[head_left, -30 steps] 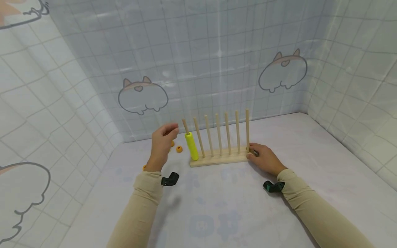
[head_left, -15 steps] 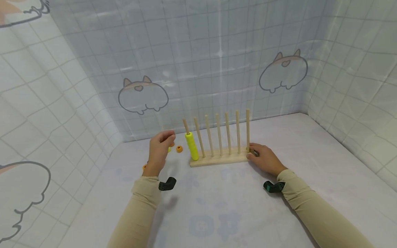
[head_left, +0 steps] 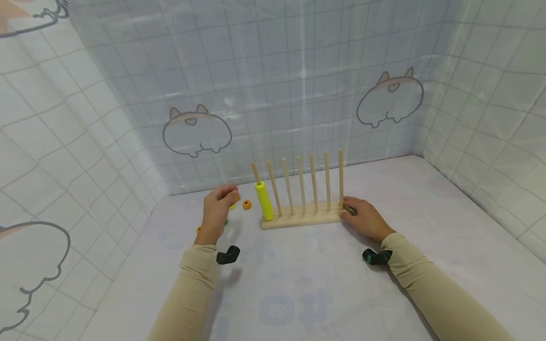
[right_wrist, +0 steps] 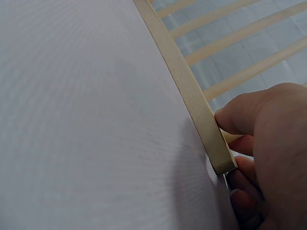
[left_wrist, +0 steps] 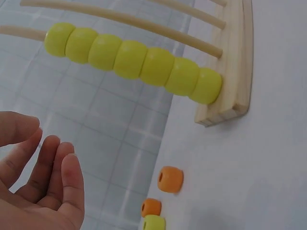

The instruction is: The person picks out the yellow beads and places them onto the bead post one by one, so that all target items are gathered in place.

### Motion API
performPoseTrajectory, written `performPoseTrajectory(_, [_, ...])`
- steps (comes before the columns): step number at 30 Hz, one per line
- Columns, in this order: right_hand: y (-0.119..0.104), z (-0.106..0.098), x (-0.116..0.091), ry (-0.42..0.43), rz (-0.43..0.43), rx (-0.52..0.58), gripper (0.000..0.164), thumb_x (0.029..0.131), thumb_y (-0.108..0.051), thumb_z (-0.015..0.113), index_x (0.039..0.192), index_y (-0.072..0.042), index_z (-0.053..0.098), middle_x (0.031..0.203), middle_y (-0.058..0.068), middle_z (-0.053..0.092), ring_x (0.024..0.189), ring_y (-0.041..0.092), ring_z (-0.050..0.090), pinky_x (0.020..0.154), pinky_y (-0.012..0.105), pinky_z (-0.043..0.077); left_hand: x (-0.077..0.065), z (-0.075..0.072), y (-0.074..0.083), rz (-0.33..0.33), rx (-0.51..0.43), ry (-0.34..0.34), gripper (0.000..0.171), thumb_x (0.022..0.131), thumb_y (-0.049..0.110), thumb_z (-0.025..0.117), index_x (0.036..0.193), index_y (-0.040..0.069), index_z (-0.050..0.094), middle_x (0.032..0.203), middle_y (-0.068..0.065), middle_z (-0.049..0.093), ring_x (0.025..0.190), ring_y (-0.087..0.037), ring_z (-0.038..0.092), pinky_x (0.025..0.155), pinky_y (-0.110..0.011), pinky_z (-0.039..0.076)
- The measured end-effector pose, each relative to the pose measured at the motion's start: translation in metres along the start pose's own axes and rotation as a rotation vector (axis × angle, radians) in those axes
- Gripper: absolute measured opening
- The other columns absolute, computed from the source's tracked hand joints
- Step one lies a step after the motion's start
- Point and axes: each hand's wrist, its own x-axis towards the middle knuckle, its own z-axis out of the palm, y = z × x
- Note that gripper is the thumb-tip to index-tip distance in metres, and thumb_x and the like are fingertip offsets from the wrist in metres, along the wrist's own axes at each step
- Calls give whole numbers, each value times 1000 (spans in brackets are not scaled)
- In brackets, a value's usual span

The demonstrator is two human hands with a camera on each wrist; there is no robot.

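Observation:
A wooden peg rack (head_left: 304, 219) stands on the table with a row of upright pegs. Several yellow beads (left_wrist: 158, 66) are stacked on its leftmost peg, whose top shows bare above them. My left hand (head_left: 214, 213) hovers left of that peg. In the left wrist view its fingers are bent loosely, the thumb close to the index fingertip, with nothing between them. My right hand (head_left: 364, 220) holds the right end of the rack's base, thumb on the front edge (right_wrist: 199, 112) and fingers round the end, partly hidden.
Beyond the left hand lie a loose orange bead (head_left: 247, 204), a second orange bead (left_wrist: 151, 207) and a yellow bead (left_wrist: 153, 223). A green bead (head_left: 226, 221) and another orange one (head_left: 198, 230) peek out beside the hand. A tile-patterned sheet (head_left: 273, 94) rises behind the table.
My left hand has drawn away from the yellow beads, leftward and down, uncovering some loose beads and a bit of green. The right hand and the rack have stayed in place.

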Motion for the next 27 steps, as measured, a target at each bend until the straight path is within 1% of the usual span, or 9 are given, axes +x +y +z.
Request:
performPoseTrajectory(3, [1, 0, 1, 1, -3, -7, 45, 99, -19, 63, 137, 4, 58, 147, 22, 49, 135, 45, 42, 111, 58, 35, 2, 0, -5, -10, -15, 11, 28, 99, 19, 66, 124, 8, 66, 131, -19, 59, 121, -34, 56, 105, -44, 47])
performPoseTrajectory(7, [2, -1, 1, 6, -2, -12, 44, 98, -19, 63, 136, 4, 59, 147, 22, 49, 135, 45, 42, 111, 58, 34, 5, 0, -9, -26, -34, 28, 28, 99, 19, 67, 124, 7, 67, 128, -13, 62, 117, -30, 58, 104, -43, 48])
performPoseTrajectory(9, [2, -1, 1, 5, -1, -14, 44, 98, -20, 63, 136, 3, 59, 147, 21, 49, 135, 45, 42, 112, 58, 34, 6, 0, -10, -32, -34, 31, 28, 99, 19, 67, 124, 7, 67, 126, -11, 63, 117, -30, 58, 104, -44, 47])
performPoseTrajectory(13, [3, -1, 1, 5, 3, -17, 44, 99, -21, 63, 136, 3, 60, 147, 21, 49, 136, 45, 42, 112, 59, 34, 9, -2, -13, -37, -3, 28, 26, 99, 19, 66, 123, 8, 67, 126, -11, 63, 118, -30, 57, 105, -47, 46])
performPoseTrajectory(17, [4, -1, 2, 7, 8, -17, 44, 99, -21, 63, 136, 2, 60, 148, 20, 49, 136, 45, 42, 112, 58, 34, 14, -4, -17, -40, 35, 17, 26, 100, 20, 65, 124, 9, 67, 127, -10, 62, 117, -26, 56, 105, -48, 45])
performPoseTrajectory(23, [2, 0, 2, -3, 22, -10, 45, 98, -21, 64, 136, 3, 59, 148, 20, 49, 136, 45, 42, 112, 58, 34, 18, -7, -25, -109, 59, 14, 31, 100, 20, 64, 128, 6, 64, 129, -11, 61, 119, -27, 55, 106, -46, 45])
performPoseTrajectory(27, [2, 1, 2, 2, 23, -13, 45, 98, -21, 64, 136, 3, 59, 147, 20, 49, 136, 44, 42, 112, 58, 33, 19, -9, -28, -121, 77, 28, 36, 100, 21, 64, 131, 4, 63, 129, -12, 61, 120, -29, 54, 106, -47, 44])
